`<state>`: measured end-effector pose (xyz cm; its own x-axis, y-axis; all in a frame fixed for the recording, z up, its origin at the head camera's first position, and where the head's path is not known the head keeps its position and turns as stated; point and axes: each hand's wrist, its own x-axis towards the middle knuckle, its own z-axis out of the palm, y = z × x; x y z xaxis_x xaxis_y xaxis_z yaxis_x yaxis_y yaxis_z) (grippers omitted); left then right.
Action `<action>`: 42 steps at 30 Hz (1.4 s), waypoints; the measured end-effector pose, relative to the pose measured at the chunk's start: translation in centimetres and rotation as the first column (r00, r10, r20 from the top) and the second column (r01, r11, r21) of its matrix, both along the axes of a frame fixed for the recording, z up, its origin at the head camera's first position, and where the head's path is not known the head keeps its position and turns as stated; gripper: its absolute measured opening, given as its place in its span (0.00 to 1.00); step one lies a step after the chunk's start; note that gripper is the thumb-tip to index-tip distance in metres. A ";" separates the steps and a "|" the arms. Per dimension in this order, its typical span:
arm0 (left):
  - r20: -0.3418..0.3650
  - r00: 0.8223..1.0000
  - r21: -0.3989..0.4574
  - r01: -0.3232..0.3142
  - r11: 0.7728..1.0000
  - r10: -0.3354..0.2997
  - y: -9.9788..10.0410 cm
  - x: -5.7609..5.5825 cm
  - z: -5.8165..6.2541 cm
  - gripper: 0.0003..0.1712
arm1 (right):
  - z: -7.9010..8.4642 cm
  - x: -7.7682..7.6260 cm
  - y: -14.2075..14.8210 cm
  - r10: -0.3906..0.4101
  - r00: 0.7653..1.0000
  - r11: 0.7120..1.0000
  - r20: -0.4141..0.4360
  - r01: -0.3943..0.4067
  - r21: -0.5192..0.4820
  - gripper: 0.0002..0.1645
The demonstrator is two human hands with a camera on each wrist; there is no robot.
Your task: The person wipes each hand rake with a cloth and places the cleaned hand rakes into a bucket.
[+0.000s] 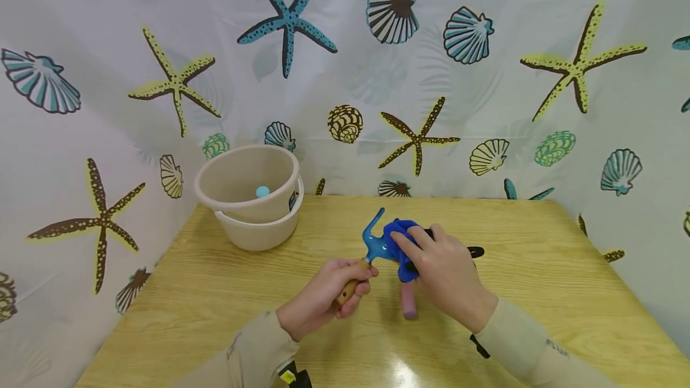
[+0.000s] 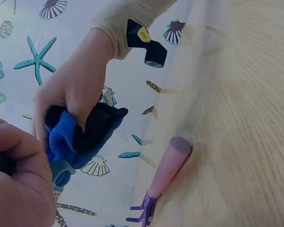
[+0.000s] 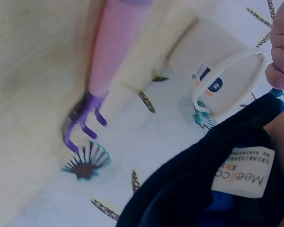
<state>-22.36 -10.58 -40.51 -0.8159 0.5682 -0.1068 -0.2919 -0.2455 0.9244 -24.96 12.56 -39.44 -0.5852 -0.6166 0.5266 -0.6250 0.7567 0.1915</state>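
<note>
My left hand (image 1: 331, 289) grips the wooden handle (image 1: 347, 294) of a hand cultivator, its blue metal head (image 1: 376, 246) pointing up and away. One curved prong shows; the cloth covers the rest of the head. With my right hand (image 1: 450, 274) I hold a bright blue cloth (image 1: 401, 238) with a dark side around that head, thumb and fingers bent over it. A white label (image 3: 246, 172) shows on the cloth in the right wrist view. Below the hands, a small hand rake with a pink handle (image 2: 170, 163) and purple prongs (image 3: 85, 125) lies on the table.
Two nested beige buckets (image 1: 253, 229) with a white carrying handle stand at the table's back left, a light blue round thing (image 1: 262, 191) inside the upper one. The wooden table (image 1: 215, 310) runs back to a curtain (image 1: 345, 76) patterned with starfish and shells.
</note>
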 end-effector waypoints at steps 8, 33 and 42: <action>0.014 1.000 0.055 -0.026 0.998 0.025 -0.1 -0.4 0.9 0.11 | 0.8 1.2 -0.3 0.027 0.995 0.999 0.097 -0.025 -0.026 0.37; -0.677 0.721 -0.648 -0.492 0.582 -0.144 0.8 0.4 0.2 0.07 | 3.6 1.4 -2.0 0.122 0.990 0.990 0.064 -0.127 0.065 0.40; -0.734 0.628 -0.653 -0.549 0.522 -0.258 1.3 1.2 0.1 0.05 | 3.0 -1.7 -1.0 -0.051 0.995 0.998 0.082 0.049 0.031 0.35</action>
